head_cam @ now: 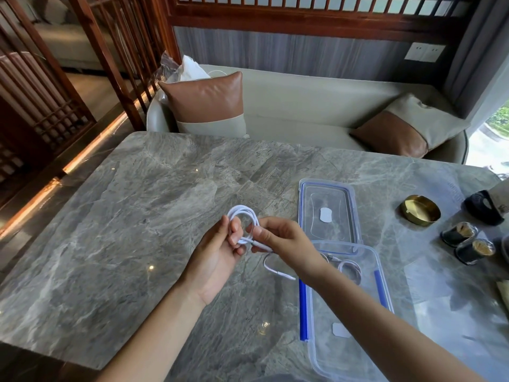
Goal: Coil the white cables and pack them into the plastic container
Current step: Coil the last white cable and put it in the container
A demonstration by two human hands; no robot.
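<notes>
Coiling step in hand; left hand (220, 250) fingers grip the looped white cable (243, 216) above the counter (137, 202); right hand (281, 241) fingers pinch its plug end; next, likely tuck the tail, then lower into the plastic container (355, 321), already holding a coiled cable (349, 267)

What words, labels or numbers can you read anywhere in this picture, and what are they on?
None can be read.
White sticker on the lid: looks blank.
White sticker on the plastic container: looks blank.
Pale object at the table's far right edge: faint lines, perhaps print, too small and blurred to read.
Dark holder: its markings are too blurred to read.
</notes>
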